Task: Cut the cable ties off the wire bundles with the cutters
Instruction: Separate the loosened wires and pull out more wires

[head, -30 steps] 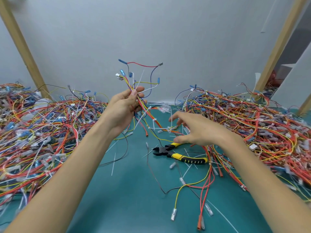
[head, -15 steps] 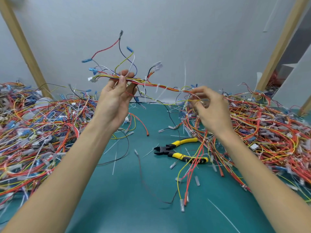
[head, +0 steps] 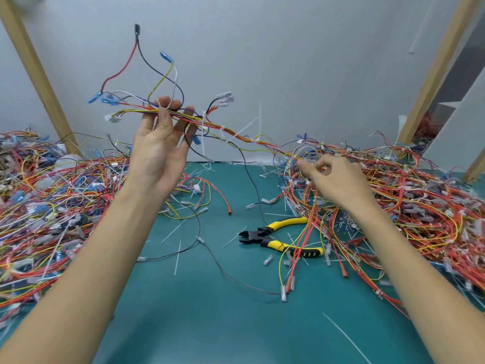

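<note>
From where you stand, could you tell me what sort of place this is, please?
Probably a wire-harness rework bench: a tangled wire heap, a green mat, and yellow-handled cutters lying on it.

My single view comes from a wide-angle camera on the person's head. It faces forward and down across the green table (head: 199,324), from the near edge towards the grey wall (head: 288,61) on the far side. It sits close. Both forearms run in from the bottom corners, and the left hand (head: 160,145) and right hand (head: 338,179), gripping the wire bundle (head: 236,132) between them, fill the middle of my picture. The cutters (head: 265,239) lie near, just below centre. The left post (head: 34,72) and right post (head: 435,67) slant across the upper corners. The frame edges cut off the left wire heap (head: 47,206) and right wire heap (head: 420,206).
</note>
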`<state>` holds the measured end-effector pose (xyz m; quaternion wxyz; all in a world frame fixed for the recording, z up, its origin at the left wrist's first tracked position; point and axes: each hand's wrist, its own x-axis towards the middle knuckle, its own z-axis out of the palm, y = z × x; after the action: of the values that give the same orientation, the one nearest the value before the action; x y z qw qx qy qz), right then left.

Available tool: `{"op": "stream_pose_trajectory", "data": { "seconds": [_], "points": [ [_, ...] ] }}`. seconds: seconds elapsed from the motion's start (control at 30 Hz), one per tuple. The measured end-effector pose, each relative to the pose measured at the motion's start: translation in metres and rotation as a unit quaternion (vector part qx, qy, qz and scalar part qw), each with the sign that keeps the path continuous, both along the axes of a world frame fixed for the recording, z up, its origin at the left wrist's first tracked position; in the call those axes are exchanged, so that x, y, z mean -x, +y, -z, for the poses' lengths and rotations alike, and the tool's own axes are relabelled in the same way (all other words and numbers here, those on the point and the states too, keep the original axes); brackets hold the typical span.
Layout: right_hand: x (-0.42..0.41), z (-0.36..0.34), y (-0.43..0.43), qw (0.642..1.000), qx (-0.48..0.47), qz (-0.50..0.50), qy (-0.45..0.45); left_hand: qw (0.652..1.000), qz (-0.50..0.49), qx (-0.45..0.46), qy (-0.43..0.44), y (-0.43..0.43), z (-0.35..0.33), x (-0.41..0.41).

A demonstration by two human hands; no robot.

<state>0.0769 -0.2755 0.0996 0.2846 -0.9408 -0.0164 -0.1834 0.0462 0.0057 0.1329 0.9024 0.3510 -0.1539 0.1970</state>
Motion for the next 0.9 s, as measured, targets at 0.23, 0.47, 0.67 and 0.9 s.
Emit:
{"op": "stream_pose_trajectory", "data": {
  "seconds": [0.23, 0.47, 0.67, 0.9],
  "points": [
    [0.001, -0.001, 0.003, 0.976, -0.203, -0.078, 0.022, 1.0, -0.01, -0.008, 0.009, 0.002, 0.002, -0.002],
    [0.012, -0.022, 0.005, 0.845, -0.51, -0.162, 0.013, 0.996, -0.017, -0.084, 0.01, -0.007, 0.006, -0.001],
    [0.014, -0.026, 0.005, 0.84, -0.518, -0.159, 0.004, 0.978, -0.079, -0.192, -0.022, -0.011, 0.004, -0.002],
    [0.007, -0.023, 0.006, 0.841, -0.524, -0.133, 0.017, 0.957, -0.134, -0.256, -0.041, -0.009, 0.008, -0.004]
  ]
}}
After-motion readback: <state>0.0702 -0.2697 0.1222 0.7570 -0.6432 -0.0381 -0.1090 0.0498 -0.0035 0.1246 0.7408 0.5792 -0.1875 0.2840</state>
